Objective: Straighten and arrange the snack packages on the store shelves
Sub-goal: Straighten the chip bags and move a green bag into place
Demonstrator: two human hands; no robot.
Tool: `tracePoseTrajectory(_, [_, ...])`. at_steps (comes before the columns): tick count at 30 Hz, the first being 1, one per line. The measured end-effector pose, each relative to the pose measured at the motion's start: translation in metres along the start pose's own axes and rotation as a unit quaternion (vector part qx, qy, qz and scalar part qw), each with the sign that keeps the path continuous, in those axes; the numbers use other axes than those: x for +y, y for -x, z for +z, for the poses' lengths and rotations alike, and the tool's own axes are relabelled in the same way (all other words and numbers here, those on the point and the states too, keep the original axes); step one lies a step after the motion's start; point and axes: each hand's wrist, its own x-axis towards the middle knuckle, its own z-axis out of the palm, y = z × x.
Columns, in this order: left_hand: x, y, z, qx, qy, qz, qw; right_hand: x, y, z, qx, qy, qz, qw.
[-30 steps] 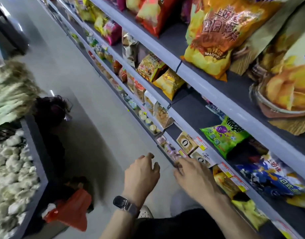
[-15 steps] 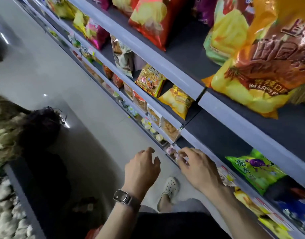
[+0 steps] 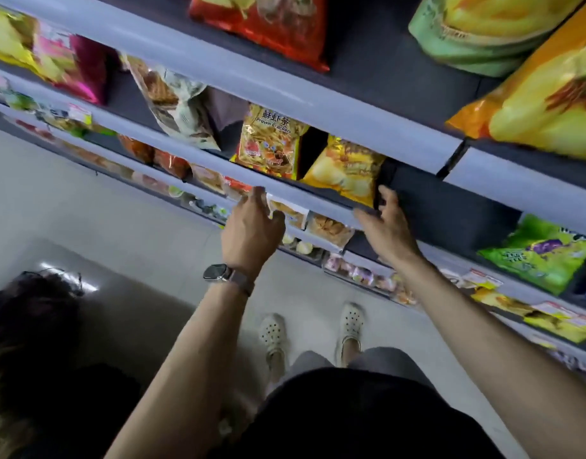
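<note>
Neither hand grips anything: the left hand (image 3: 251, 226) hangs loosely curled before the shelf's front edge (image 3: 304, 195), and the right hand (image 3: 386, 226) is spread, one fingertip just beside the lower right corner of the yellow chip bag (image 3: 344, 173). Both have risen from the lower price rail of half a second ago. The prawn cracker bag (image 3: 271, 144) stands just left of the yellow one; to its right, bare shelf board runs towards the green bag (image 3: 543, 250).
</note>
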Motion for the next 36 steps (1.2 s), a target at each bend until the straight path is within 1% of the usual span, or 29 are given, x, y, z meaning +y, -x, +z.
tracePoseTrajectory(3, [-0.011,-0.041,-0.019,0.013,-0.004,0.005,1.000,-0.016,-0.023,0.011,0.073,-0.027,0.022,0.997])
tracePoseTrajectory(5, [-0.017,-0.066,-0.026,0.020,0.001,0.014,1.000,-0.026,-0.034,0.019,0.107,-0.049,0.038,0.992])
tracePoseTrajectory(7, [-0.020,-0.090,-0.033,0.030,0.020,0.029,0.999,-0.036,-0.043,0.026,0.137,-0.107,0.053,0.983])
tracePoseTrajectory(9, [-0.017,-0.112,-0.038,0.029,0.042,0.040,0.998,-0.048,-0.052,0.030,0.168,-0.196,0.077,0.963])
tracePoseTrajectory(11, [-0.012,-0.132,-0.042,0.013,0.032,0.045,0.998,-0.055,-0.059,0.033,0.168,-0.261,0.102,0.945])
tracePoseTrajectory(12, [-0.008,-0.141,-0.043,0.003,0.025,0.049,0.998,-0.057,-0.061,0.033,0.170,-0.269,0.112,0.941])
tracePoseTrajectory(14, [0.001,-0.152,-0.044,-0.019,0.020,0.050,0.998,-0.055,-0.066,0.034,0.167,-0.267,0.120,0.942])
tracePoseTrajectory(17, [0.011,-0.162,-0.042,-0.049,0.043,0.036,0.997,-0.047,-0.074,0.031,0.159,-0.272,0.118,0.942])
tracePoseTrajectory(21, [0.010,-0.162,-0.037,-0.039,0.041,0.048,0.997,-0.029,-0.086,0.022,0.123,-0.289,0.135,0.940])
tracePoseTrajectory(24, [0.007,-0.158,-0.037,-0.007,0.039,0.073,0.997,0.008,-0.112,0.014,0.092,-0.284,0.122,0.947])
tracePoseTrajectory(28, [-0.009,-0.142,-0.042,0.030,0.064,0.115,0.991,0.022,-0.099,0.010,0.093,-0.272,0.103,0.952])
tracePoseTrajectory(30, [-0.021,-0.125,-0.047,0.026,0.091,0.134,0.986,0.021,-0.086,0.009,0.105,-0.273,0.089,0.952])
tracePoseTrajectory(32, [-0.036,-0.105,-0.050,0.014,0.112,0.130,0.985,0.014,-0.074,0.012,0.121,-0.279,0.061,0.951])
tracePoseTrajectory(36, [-0.072,-0.075,-0.052,-0.004,0.140,0.087,0.986,-0.016,-0.059,0.033,0.128,-0.264,0.025,0.956])
